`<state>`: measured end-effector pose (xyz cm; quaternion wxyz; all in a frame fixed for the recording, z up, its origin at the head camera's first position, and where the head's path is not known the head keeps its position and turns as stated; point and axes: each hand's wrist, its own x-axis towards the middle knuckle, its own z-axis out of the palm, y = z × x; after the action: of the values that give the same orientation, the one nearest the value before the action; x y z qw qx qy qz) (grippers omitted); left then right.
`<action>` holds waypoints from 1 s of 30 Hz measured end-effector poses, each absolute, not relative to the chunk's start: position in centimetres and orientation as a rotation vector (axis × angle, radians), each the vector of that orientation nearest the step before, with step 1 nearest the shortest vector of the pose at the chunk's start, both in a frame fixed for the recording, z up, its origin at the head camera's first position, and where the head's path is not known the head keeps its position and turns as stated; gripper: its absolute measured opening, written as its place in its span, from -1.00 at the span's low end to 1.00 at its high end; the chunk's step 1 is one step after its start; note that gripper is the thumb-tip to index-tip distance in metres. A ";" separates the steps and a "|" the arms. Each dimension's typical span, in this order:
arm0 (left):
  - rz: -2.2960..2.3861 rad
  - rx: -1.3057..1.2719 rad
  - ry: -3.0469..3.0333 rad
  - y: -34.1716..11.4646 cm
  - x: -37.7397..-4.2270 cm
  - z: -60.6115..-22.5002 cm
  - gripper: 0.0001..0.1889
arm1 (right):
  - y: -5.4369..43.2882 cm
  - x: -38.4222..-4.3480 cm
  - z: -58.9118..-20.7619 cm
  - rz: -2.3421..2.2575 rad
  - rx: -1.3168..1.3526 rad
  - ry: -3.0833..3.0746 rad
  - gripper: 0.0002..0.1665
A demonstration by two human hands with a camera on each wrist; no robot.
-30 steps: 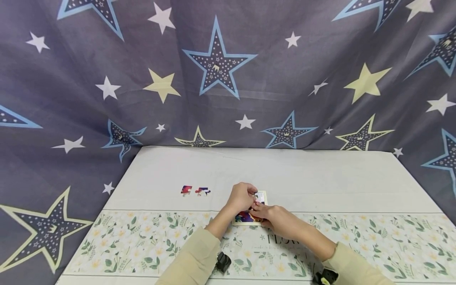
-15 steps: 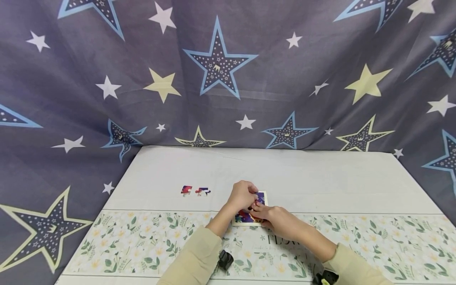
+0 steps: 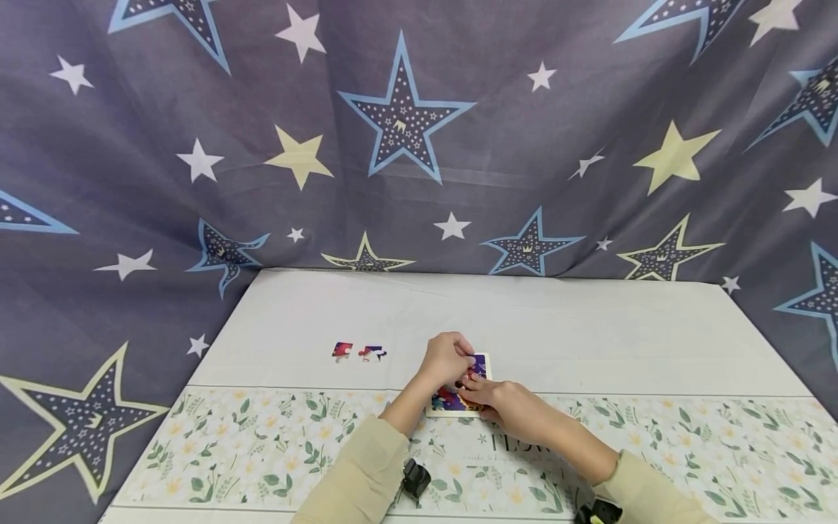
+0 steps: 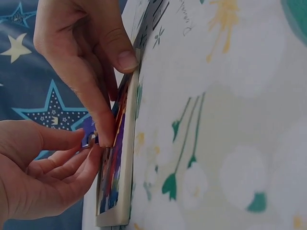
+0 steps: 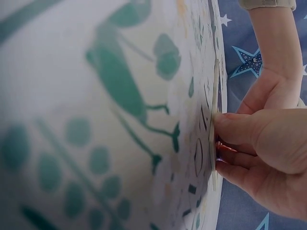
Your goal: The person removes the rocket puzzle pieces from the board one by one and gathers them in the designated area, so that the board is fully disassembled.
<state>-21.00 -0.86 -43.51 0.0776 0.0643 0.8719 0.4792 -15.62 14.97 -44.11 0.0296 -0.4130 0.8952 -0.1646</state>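
A small jigsaw puzzle board [image 3: 488,365] with a pale rim lies on the table, mostly covered by both hands. My left hand [image 3: 447,359] is over its far left part. In the left wrist view, the thumb and fingers of that hand pinch a purple puzzle piece [image 4: 89,132] at the board's picture side. My right hand [image 3: 517,410] rests on the board from the right. Its index finger [image 4: 101,117] reaches straight down onto the picture, and its thumb [image 4: 125,60] touches the rim. The middle of the picture is hidden under the fingers.
Two loose puzzle pieces, a red one [image 3: 342,351] and a purple one [image 3: 373,354], lie left of the hands. The white table cover [image 3: 589,327] has a flowered band [image 3: 262,444] along its front. A star-patterned curtain [image 3: 511,145] hangs behind.
A whitish patch at the board's far right, seen a second ago, now shows purple. My left hand has shifted very slightly; the right hand stays nearly in place.
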 end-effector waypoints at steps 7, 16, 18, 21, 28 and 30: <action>1.423 0.137 2.651 -0.7 -21.3 -44.0 -0.93 | 14.9 -15.6 -44.0 -0.527 -1.270 2.752 -0.47; 1.437 0.117 2.658 -0.7 -21.5 -43.9 -0.94 | 14.9 -15.5 -44.0 -0.533 -1.276 2.758 -0.48; 1.435 0.111 2.659 -0.7 -21.5 -43.9 -0.93 | 15.0 -15.5 -44.0 -0.533 -1.275 2.760 -0.49; 1.435 0.102 2.658 -0.7 -21.5 -43.9 -0.94 | 15.0 -15.5 -44.0 -0.530 -1.272 2.762 -0.49; 1.461 0.098 2.658 -0.8 -21.6 -44.0 -0.94 | 15.0 -15.5 -44.1 -0.542 -1.263 2.755 -0.49; 1.487 0.094 2.667 -0.8 -21.7 -44.0 -0.95 | 15.0 -15.6 -44.2 -0.540 -1.268 2.755 -0.50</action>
<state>-21.72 -0.82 -43.97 0.0434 0.0308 0.8721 0.4864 -15.60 14.96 -44.21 0.0307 -0.4115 0.8939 -0.1754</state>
